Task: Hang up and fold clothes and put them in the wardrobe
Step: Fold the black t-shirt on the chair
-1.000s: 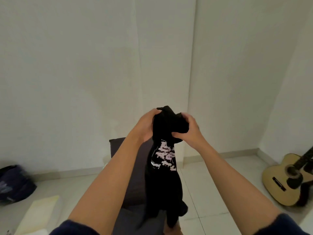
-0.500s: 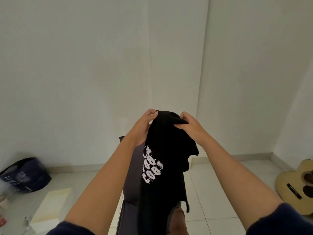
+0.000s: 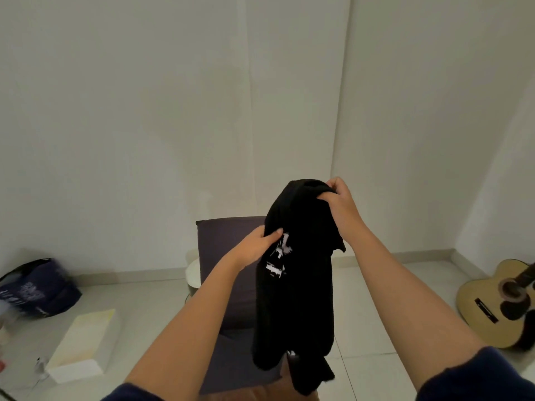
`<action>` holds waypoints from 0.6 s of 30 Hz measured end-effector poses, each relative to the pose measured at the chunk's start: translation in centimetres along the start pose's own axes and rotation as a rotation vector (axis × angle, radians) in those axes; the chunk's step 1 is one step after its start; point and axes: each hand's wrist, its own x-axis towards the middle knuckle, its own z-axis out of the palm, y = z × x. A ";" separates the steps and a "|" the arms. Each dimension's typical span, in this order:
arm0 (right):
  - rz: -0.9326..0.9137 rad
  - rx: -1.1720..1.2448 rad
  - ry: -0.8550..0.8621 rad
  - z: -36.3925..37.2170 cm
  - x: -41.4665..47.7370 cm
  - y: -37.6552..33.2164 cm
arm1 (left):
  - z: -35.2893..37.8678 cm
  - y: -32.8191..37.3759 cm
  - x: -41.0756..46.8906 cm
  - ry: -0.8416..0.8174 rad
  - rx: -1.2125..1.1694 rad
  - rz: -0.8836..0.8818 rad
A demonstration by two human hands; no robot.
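A black T-shirt [image 3: 301, 285] with a white print hangs bunched in front of me, held up in the air. My right hand [image 3: 338, 204] grips its top edge. Lower and to the left, my left hand [image 3: 257, 247] pinches the fabric at its side, next to the print. The shirt's bottom end dangles over a dark floor chair [image 3: 228, 256]. No wardrobe or hanger is in sight.
The dark floor chair stands against the white wall straight ahead. A dark bag [image 3: 37, 287] and a pale flat box [image 3: 84, 342] lie on the tiled floor at the left. An acoustic guitar [image 3: 498, 302] leans at the right.
My left hand has slid from the shirt's top down its left side. My right hand stays at the top, and the shirt has turned so less of the print shows.
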 end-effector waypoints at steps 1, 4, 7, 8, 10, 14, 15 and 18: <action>0.051 0.006 -0.058 -0.3 -0.2 0.1 | 0.0 0.1 0.1 0.057 -0.011 0.024; 0.227 -0.078 -0.328 -1.2 -0.5 0.2 | -0.3 -0.1 0.9 0.176 0.011 0.060; 0.312 -0.210 -0.581 -1.6 -0.7 0.0 | -0.9 0.7 1.2 0.223 0.065 0.145; 0.318 -0.245 -0.609 -1.6 -0.7 0.1 | -1.1 1.1 1.2 0.222 0.090 0.165; 0.296 -0.262 -0.595 -1.3 -0.8 0.0 | -1.6 1.5 1.1 0.229 0.133 0.166; 0.249 -0.240 -0.481 -0.6 -1.6 -0.3 | -2.5 1.3 0.7 0.282 0.167 0.138; 0.242 -0.255 -0.443 -0.5 -1.8 -0.3 | -2.6 1.0 0.5 0.295 0.177 0.128; 0.216 -0.308 -0.362 -0.1 -2.0 0.0 | -3.2 -0.3 0.0 0.335 0.145 0.081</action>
